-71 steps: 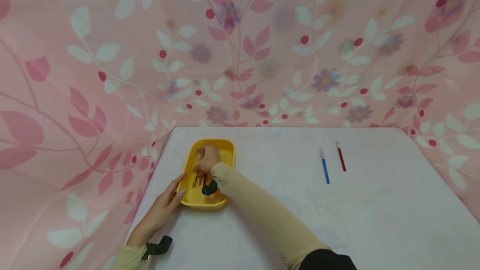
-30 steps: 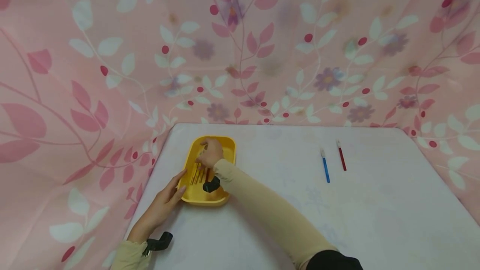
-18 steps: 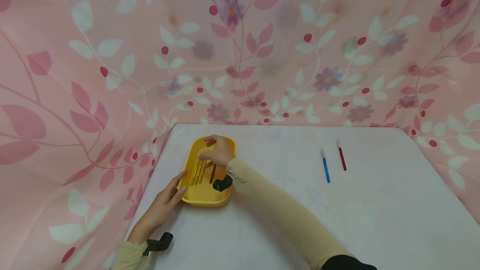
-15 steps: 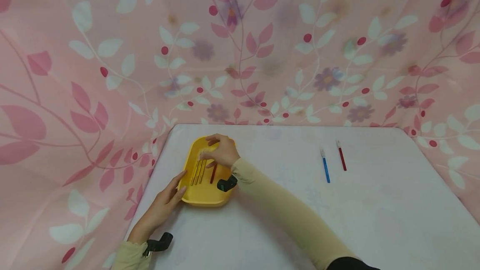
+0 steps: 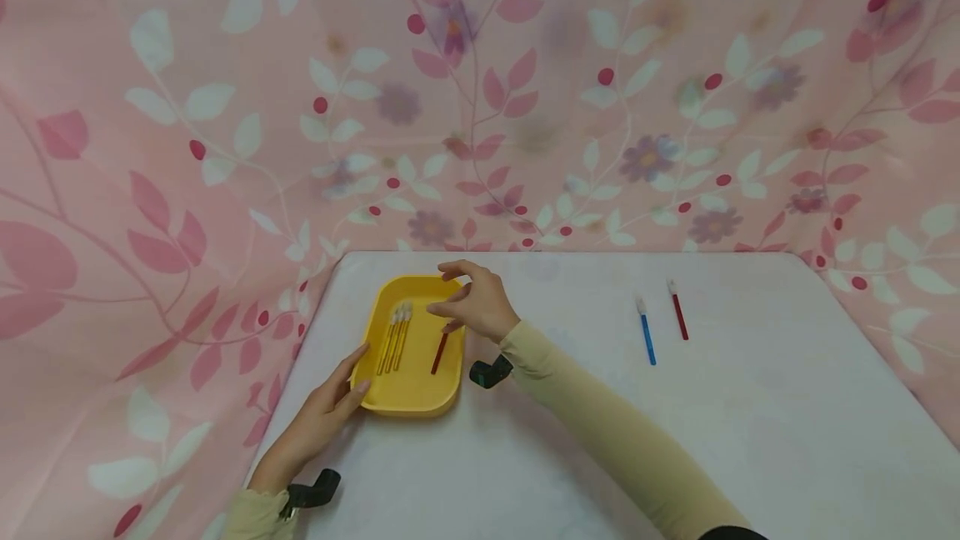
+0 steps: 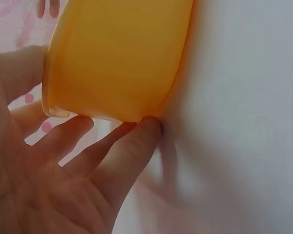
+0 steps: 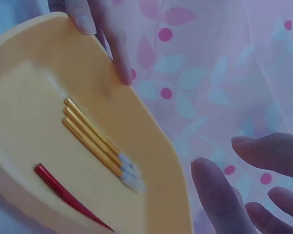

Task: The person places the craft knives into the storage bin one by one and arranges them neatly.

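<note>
A yellow tray (image 5: 412, 397) stands at the left of the table. Several yellow paintbrushes (image 5: 393, 347) with white bristles lie side by side in it. Right of them lies a dark red paintbrush (image 5: 439, 355), its upper end hidden by the right hand in the head view. My left hand (image 5: 318, 419) rests on the tray's left side; in the left wrist view its fingers (image 6: 132, 148) touch the outer wall with little bend. Over the tray's right rim is my right hand (image 5: 480, 302), thumb and fingers apart around nothing, off the brushes in the right wrist view.
To the right on the white table (image 5: 570, 423) lie a blue paintbrush (image 5: 647, 338) and another dark red paintbrush (image 5: 679, 315), both pale-tipped and pointing away. A pink floral curtain (image 5: 525, 107) rises behind the table's back edge and along its left.
My right hand has moved from over the yellow paintbrushes to the tray's right rim. The yellow brushes and the red one in the tray now show more. My left hand stays on the tray.
</note>
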Action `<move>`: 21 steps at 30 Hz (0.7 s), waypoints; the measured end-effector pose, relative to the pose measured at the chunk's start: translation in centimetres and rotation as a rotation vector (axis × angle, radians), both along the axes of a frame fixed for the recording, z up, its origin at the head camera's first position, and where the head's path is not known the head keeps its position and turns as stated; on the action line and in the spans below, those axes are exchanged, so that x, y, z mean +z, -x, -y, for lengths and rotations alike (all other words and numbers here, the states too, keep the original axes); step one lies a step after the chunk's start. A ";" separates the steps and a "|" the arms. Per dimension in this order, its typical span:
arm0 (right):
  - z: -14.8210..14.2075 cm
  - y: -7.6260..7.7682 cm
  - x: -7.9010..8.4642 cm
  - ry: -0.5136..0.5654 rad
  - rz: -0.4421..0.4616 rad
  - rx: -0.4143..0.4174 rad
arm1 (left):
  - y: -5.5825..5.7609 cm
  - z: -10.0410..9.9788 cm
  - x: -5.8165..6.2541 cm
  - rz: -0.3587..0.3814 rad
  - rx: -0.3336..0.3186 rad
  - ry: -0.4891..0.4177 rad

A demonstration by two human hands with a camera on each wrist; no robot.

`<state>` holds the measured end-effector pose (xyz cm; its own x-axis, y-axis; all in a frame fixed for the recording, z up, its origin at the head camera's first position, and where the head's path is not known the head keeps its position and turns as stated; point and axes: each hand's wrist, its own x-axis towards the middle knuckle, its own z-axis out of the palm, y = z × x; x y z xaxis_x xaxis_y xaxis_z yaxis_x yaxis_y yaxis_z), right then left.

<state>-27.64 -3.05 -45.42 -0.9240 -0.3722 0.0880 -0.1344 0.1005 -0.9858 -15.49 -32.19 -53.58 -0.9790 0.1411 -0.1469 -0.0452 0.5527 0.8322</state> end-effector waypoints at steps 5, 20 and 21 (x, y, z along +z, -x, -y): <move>-1.9 -0.4 0.6 0.005 -0.030 0.007 | -0.1 0.1 0.0 0.019 0.006 0.012; -8.8 -0.5 -0.5 -0.029 -0.073 -0.025 | -0.3 -0.1 -0.4 -0.036 0.001 0.028; -9.4 -0.5 -0.6 -0.030 -0.075 -0.022 | -0.3 -0.1 -0.4 -0.035 -0.001 0.024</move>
